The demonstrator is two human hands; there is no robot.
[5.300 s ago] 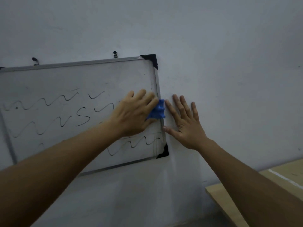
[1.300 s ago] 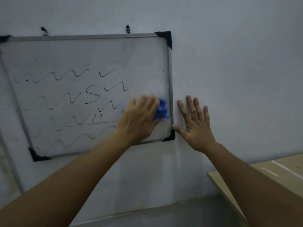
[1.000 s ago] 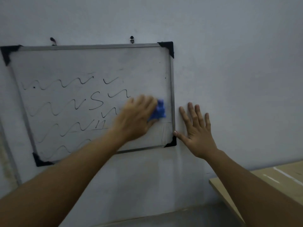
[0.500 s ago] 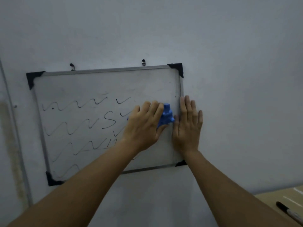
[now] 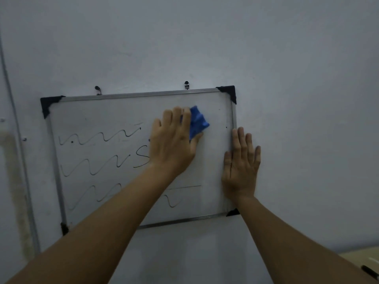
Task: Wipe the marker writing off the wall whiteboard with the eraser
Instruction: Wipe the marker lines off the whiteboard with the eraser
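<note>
On the wall, head view: whiteboard (image 5: 114, 111) hangs slightly tilted. Left hand (image 5: 174, 142) presses a blue eraser (image 5: 198, 121) flat against the upper right area, fingers spread over it, not curled. Right hand (image 5: 241, 160) lies open on the right frame edge, holding nothing. Remaining wavy writing (image 5: 98, 162) lies left of and below the eraser; left hand nearer.

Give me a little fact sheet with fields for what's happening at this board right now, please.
Board: whiteboard hanging on the wall, slightly tilted
Left hand: pressing a blue eraser against the board's upper right area
Right hand: flat, fingers spread, over the board's right frame edge
Writing left: wavy lines on the left side, an S, a squiggle near the bottom
Wiped area: right part, mostly clean
Also seen: marker on a wooden surface, bottom right
</note>
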